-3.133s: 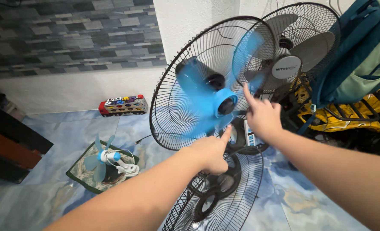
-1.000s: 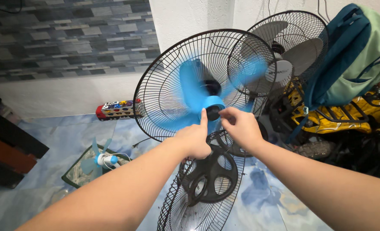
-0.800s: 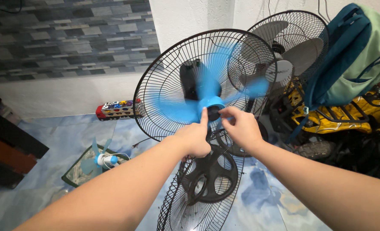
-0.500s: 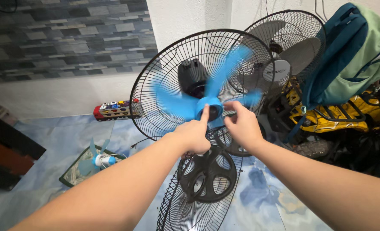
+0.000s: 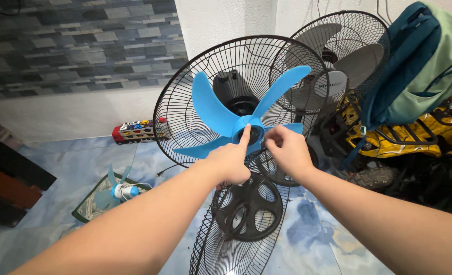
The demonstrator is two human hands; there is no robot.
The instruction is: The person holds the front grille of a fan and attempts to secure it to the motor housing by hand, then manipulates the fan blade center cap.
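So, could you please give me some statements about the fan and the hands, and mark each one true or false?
1. Both hands touch the hub of the blue blade. True: left hand, right hand.
2. The front grille is mounted over the blade. False: it leans below, taken off.
3. A second fan stands behind. True.
4. The backpack is red. False: it is teal and green.
5. The toy bus lies by the wall. True.

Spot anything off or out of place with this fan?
Yes: the fan's front grille is off, leaning low against it, so the blue blade is bare. The left hand and right hand are at its hub.
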